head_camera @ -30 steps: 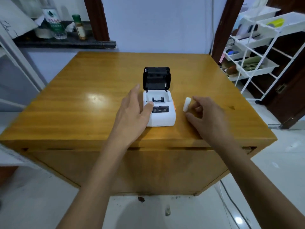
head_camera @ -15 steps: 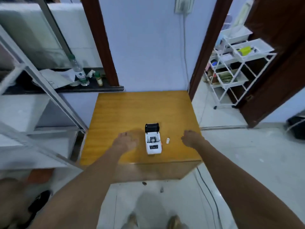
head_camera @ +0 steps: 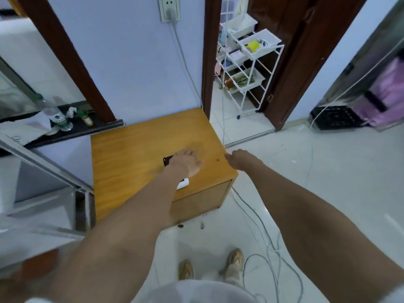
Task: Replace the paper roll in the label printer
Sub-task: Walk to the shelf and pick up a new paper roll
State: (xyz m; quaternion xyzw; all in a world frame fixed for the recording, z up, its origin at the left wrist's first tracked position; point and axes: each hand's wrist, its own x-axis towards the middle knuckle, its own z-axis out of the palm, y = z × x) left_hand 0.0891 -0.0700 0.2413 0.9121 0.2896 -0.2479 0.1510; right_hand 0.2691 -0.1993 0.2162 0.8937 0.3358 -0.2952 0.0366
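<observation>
Honey-coloured wood makes up the square bench [head_camera: 131, 162], and on it, toward its 5 o'clock corner, sits the small white plastic label printer with a black hinged lid [head_camera: 183, 184]. Most of the printer is hidden under the left hand [head_camera: 185, 164]; only a sliver of black lid shows at the hand's 9 o'clock and a white corner at its 6 o'clock. The left hand's fingers lie loosely spread over the printer, thumb out toward 3 o'clock; whether they touch it I cannot tell. The right hand [head_camera: 241, 160] hangs at the bench's 3 o'clock edge, fingers curled inward; whether they pinch anything I cannot tell, and no paper roll shows anywhere in this view.

Judging by its size, the printer is light and its smooth shell likely to skid on the polished wood, so it wants steadying by its white body from the sides, not by the lid, whose hinge is probably the weak part. A label roll should be lighter still, stiff across its core but quick to unwind or crush; take it by the flat ends between thumb and fingers, keeping the loose tail trapped.
</observation>
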